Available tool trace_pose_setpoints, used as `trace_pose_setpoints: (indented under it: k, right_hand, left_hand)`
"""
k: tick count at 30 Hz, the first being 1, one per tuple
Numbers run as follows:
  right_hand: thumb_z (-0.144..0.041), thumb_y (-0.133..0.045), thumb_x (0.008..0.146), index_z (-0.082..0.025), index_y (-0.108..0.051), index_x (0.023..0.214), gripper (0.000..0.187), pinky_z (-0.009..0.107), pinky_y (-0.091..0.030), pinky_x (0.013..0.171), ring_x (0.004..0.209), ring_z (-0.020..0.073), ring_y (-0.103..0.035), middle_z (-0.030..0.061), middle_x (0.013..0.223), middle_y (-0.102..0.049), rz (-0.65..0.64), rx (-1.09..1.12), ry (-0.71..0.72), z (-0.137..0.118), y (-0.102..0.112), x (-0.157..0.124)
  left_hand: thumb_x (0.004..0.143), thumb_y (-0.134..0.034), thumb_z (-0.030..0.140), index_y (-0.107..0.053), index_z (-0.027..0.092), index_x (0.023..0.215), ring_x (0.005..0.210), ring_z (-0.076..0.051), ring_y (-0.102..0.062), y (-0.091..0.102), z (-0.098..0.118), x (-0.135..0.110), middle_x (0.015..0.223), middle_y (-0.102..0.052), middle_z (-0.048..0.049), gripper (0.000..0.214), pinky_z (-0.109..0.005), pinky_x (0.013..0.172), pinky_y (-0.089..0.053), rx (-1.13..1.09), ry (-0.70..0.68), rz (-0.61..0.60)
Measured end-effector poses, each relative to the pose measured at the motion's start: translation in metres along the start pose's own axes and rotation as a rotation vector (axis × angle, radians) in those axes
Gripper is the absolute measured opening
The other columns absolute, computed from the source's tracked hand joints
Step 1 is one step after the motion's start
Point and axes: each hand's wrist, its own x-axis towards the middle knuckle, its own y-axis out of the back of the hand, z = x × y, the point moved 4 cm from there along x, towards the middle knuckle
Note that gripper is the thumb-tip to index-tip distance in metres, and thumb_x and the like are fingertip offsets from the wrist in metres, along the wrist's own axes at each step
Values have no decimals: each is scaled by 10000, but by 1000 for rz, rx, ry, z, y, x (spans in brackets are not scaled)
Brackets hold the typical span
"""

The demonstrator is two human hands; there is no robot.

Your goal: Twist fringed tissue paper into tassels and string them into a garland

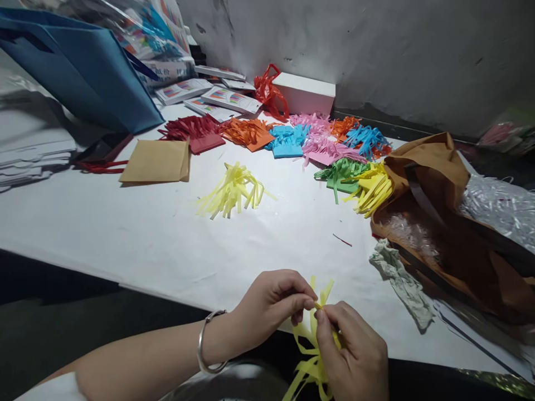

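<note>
Both of my hands pinch a bundle of fringed yellow paper strips (311, 356) at the table's near edge. My left hand (271, 306), with a silver bangle on its wrist, closes thumb and fingers on the upper part. My right hand (355, 356) grips it just below, and loose strips hang down under it. Another fringed yellow paper piece (232, 192) lies alone on the white table (146, 234), farther out.
Fringed paper pieces in red, orange, blue, pink, green and yellow (292, 142) lie across the back. A tan envelope (156, 161) lies at the left. A blue bag (83, 67) and a white box (307, 94) stand behind, a brown bag (438, 206) at right, beside a crumpled cloth (401, 281).
</note>
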Motion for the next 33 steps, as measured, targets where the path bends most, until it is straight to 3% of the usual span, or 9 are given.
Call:
trace_pose_setpoints:
  k: [5, 11, 18, 23, 26, 28, 31, 33]
  right_hand:
    - [-218, -513, 964, -200, -574, 731, 241, 224, -370, 572, 587, 89, -505, -32, 653, -514, -79, 34, -20, 0, 0, 3]
    - [-183, -475, 985, -204, -602, 845, 189, 229, -394, 606, 648, 105, -540, -15, 717, -561, -127, 118, 39, 1, -5, 0]
    - [-155, -461, 989, -211, -594, 937, 154, 240, -413, 636, 701, 120, -556, -1, 773, -579, -167, 124, 96, 6, -5, -1]
    - [-144, -444, 985, -208, -587, 909, 175, 254, -411, 626, 696, 129, -557, 8, 767, -582, -171, 95, 113, 8, -5, -2]
    - [-128, -450, 976, -206, -570, 888, 168, 252, -392, 605, 669, 122, -535, -2, 738, -557, -171, 92, 137, 9, -5, -2]
    - [-121, -448, 978, -204, -574, 903, 168, 241, -402, 616, 682, 115, -544, -4, 751, -565, -178, 144, 126, 10, -5, -2]
    - [-118, -452, 975, -201, -577, 899, 169, 231, -418, 629, 695, 111, -552, -4, 762, -575, -162, 210, 97, 10, -5, -2]
    - [-116, -460, 969, -201, -573, 884, 165, 232, -418, 627, 689, 112, -549, -5, 756, -573, -139, 208, 87, 11, -6, -2]
  left_hand:
    - [903, -600, 176, -698, 124, 824, 555, -59, -560, 4, 6, -7, 714, -609, -7, 136, -152, 561, -470, 251, -163, -30]
    - [910, -594, 184, -697, 116, 820, 551, -61, -560, 5, 6, -9, 709, -608, -12, 152, -155, 564, -474, 268, -171, -42]
    - [885, -621, 208, -700, 113, 833, 549, -77, -590, 4, -2, -6, 736, -613, -21, 134, -167, 522, -492, 74, -11, -70]
    - [886, -602, 182, -703, 121, 838, 557, -71, -571, 4, 0, -6, 728, -614, -16, 128, -166, 537, -490, 174, -61, -59]
    - [869, -630, 190, -724, 138, 866, 685, -108, -612, 2, 2, -7, 792, -653, -43, 107, -198, 629, -516, 237, -124, -58]
    - [837, -669, 199, -716, 141, 859, 678, -111, -607, 2, -1, -6, 775, -657, -37, 78, -201, 616, -512, 176, -67, -32]
    - [818, -686, 236, -672, 127, 803, 527, -81, -548, 2, -10, -5, 642, -599, 7, 111, -176, 498, -472, -9, 123, -19]
    - [838, -661, 252, -667, 121, 792, 517, -85, -560, 3, -10, -5, 630, -599, 6, 139, -183, 498, -482, -4, 144, -31]
